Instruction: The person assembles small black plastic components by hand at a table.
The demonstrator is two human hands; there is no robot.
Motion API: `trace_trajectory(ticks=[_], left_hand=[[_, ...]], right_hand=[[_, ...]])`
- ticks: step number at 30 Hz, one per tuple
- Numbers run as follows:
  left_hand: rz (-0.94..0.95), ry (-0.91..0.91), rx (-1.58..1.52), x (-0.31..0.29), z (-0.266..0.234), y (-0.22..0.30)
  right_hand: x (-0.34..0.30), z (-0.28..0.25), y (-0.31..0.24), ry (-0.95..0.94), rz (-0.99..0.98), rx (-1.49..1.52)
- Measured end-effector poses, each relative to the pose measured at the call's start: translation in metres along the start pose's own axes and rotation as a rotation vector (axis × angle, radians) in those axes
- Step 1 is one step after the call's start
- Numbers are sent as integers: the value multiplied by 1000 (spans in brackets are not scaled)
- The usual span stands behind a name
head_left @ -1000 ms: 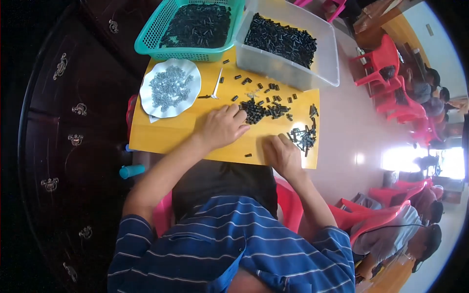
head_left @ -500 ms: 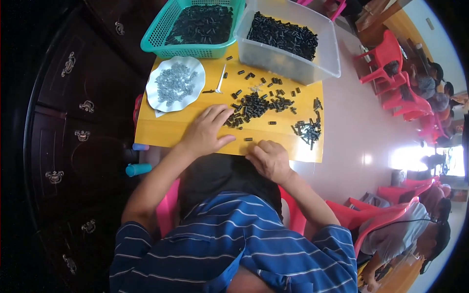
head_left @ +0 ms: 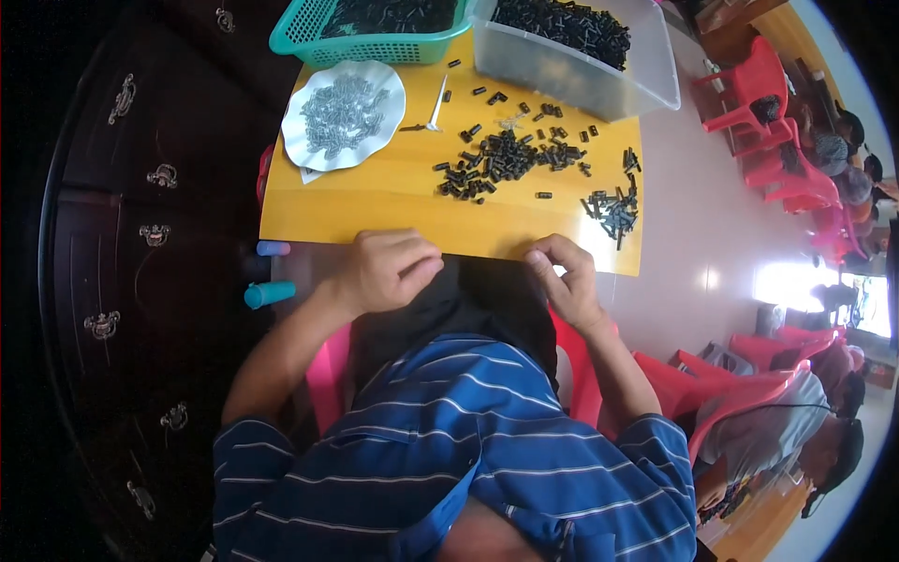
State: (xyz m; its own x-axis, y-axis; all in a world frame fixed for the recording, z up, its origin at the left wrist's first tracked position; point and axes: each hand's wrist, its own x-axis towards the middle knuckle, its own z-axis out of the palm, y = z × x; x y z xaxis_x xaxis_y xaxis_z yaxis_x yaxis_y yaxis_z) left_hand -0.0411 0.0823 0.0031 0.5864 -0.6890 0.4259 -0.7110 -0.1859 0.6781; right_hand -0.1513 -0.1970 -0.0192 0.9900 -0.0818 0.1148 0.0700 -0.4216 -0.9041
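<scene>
My left hand [head_left: 389, 272] is at the near edge of the yellow table, its fingers curled and the thumb against the index finger; whatever it may hold is hidden. To the right, at the same edge, my right hand [head_left: 569, 286] has thumb and index finger pinched at the tips, with anything between them too small to make out. Beyond the hands lies a loose pile of short black cylindrical pieces [head_left: 506, 155]. One separate black cylinder [head_left: 543, 195] rests nearer to me. Longer thin black pieces [head_left: 614, 214] form a heap on the right.
A white scalloped plate [head_left: 295, 120] holds many small clear pieces. Next to it lies a white slender tool [head_left: 437, 108]. A green basket [head_left: 375, 49] and a clear plastic bin [head_left: 571, 82], both with black parts, stand at the back. Dark cabinets [head_left: 122, 309] border the left.
Both hands have drawn back toward me and farther apart, the left one off the pile. A single black cylinder near the table edge is gone from its place. The view has shifted.
</scene>
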Motion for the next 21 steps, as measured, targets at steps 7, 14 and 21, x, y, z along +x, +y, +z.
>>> trace_trajectory(ticks=[7,14,21], left_hand=[[-221,-305,123,-42,37,-1],[-240,-373,307,-33,54,8],[-308,-483,416,-17,99,18]], right_hand=[[-14,9,-7,38,-115,-196],[-46,6,2,-86,272,250],[-64,32,17,-297,239,155]])
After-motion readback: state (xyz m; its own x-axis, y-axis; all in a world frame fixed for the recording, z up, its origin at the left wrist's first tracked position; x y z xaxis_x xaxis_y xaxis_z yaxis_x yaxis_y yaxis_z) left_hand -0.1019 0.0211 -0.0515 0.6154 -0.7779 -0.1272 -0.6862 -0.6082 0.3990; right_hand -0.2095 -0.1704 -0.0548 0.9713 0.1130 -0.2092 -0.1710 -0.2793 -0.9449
